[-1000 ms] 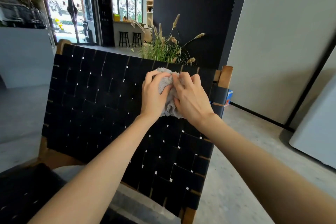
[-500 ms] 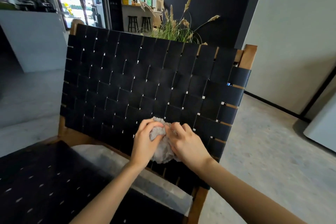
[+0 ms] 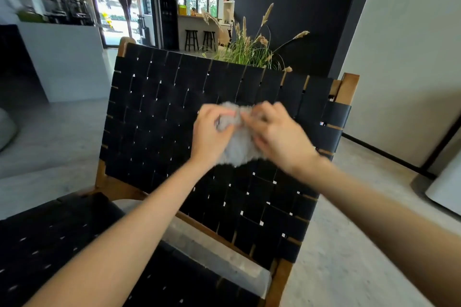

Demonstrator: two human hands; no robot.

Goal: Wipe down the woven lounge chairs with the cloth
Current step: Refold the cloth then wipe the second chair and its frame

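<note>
A lounge chair with a black woven backrest (image 3: 159, 117) and a wooden frame (image 3: 348, 87) stands in front of me; its black woven seat (image 3: 37, 244) fills the lower left. A bunched grey cloth (image 3: 239, 147) is pressed against the middle of the backrest. My left hand (image 3: 212, 132) grips the cloth's left side with curled fingers. My right hand (image 3: 279, 134) grips its right side. Both hands are motion-blurred, and they hide most of the cloth's edges.
A potted grass plant (image 3: 249, 50) stands just behind the backrest. A dark wall (image 3: 299, 7) and a pale wall (image 3: 411, 57) rise at the right. A white counter (image 3: 62, 57) stands at the left, bar stools (image 3: 199, 40) far back, and grey concrete floor (image 3: 349, 219) lies around the chair.
Both hands with the cloth went down the backrest from its top edge to its lower part, then came back up to its middle.
</note>
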